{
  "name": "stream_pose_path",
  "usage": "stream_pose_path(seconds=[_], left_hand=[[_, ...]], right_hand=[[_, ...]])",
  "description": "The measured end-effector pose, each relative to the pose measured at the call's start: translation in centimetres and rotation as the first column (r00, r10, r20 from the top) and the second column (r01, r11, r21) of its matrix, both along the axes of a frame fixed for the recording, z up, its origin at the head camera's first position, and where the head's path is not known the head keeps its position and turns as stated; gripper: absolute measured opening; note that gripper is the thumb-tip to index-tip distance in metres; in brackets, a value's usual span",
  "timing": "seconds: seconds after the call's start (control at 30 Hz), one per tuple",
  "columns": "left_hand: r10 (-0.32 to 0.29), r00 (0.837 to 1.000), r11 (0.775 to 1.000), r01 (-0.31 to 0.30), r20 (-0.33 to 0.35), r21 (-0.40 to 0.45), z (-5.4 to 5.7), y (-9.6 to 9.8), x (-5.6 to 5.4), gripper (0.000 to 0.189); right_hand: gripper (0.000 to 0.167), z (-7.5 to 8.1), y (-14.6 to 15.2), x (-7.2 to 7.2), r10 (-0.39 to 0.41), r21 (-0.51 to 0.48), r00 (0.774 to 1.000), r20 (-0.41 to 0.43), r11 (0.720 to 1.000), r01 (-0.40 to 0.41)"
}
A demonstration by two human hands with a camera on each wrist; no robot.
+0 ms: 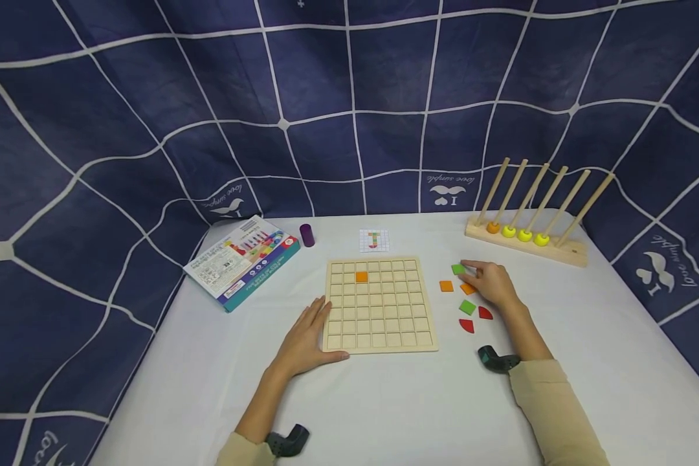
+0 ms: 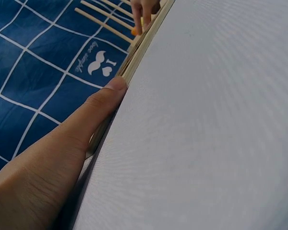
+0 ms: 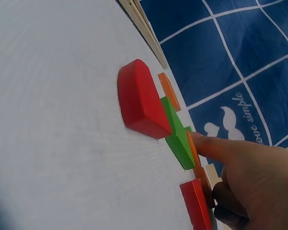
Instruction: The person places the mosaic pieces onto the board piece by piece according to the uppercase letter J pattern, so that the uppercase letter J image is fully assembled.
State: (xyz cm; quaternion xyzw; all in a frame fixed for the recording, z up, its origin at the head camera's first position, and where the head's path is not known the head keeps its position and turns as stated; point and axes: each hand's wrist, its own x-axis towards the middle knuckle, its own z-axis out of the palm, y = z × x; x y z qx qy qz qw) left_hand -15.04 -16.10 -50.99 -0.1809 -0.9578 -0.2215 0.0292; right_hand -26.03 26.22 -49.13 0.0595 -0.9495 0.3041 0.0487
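My left hand (image 1: 304, 343) rests at the near left corner of a wooden grid board (image 1: 378, 353), fingers along its left side. In the left wrist view, the thumb (image 2: 103, 103) lies straight against the board's edge. One orange square tile (image 1: 362, 277) sits in a cell near the board's far side. Right of the board, my right hand (image 1: 492, 283) pinches a green square tile (image 1: 457, 268) between thumb and forefinger. Beneath and around that hand lie orange tiles (image 1: 446, 286), another green tile (image 1: 468, 307) and two red quarter-round tiles (image 1: 466, 325).
Behind the board lies a small pattern card (image 1: 375, 241) showing a coloured hook shape. A purple cylinder (image 1: 307, 235) and a picture box (image 1: 241, 262) stand back left. At back right is a wooden peg rack (image 1: 524, 243) with orange and yellow beads.
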Motion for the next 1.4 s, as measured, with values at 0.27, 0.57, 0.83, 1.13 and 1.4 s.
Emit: stream_pose_path(seconds=[0.27, 0.57, 0.83, 1.13, 1.4], left_hand=[[-0.009, 1.000, 1.000, 0.010, -0.027, 0.013, -0.1, 0.2, 0.1, 0.114], [-0.017, 1.000, 1.000, 0.017, -0.016, 0.002, -0.1, 0.3, 0.1, 0.115], [-0.005, 1.000, 1.000, 0.005, -0.001, 0.002, -0.2, 0.1, 0.1, 0.116], [-0.003, 1.000, 1.000, 0.003, -0.006, 0.013, -0.1, 0.1, 0.0, 0.116], [0.000, 1.000, 1.000, 0.000, 0.009, 0.011, 0.0, 0.0, 0.0, 0.116]], right_hand=[[0.035, -0.3, -0.1, 0.4, -0.020, 0.022, 0.999, -0.040, 1.000, 0.021], [0.033, 1.7, -2.3, 1.8, -0.041, -0.039, 0.973, -0.227, 0.999, 0.033], [0.032, 2.3, -6.6, 1.9, 0.066, -0.037, 0.936, -0.346, 0.996, -0.084], [0.033, 2.6, -11.9, 0.6, 0.128, -0.058, 0.939, -0.319, 0.986, -0.155], [0.034, 1.7, -15.1, -0.3, 0.142, -0.097, 0.959, -0.244, 0.981, -0.170]])
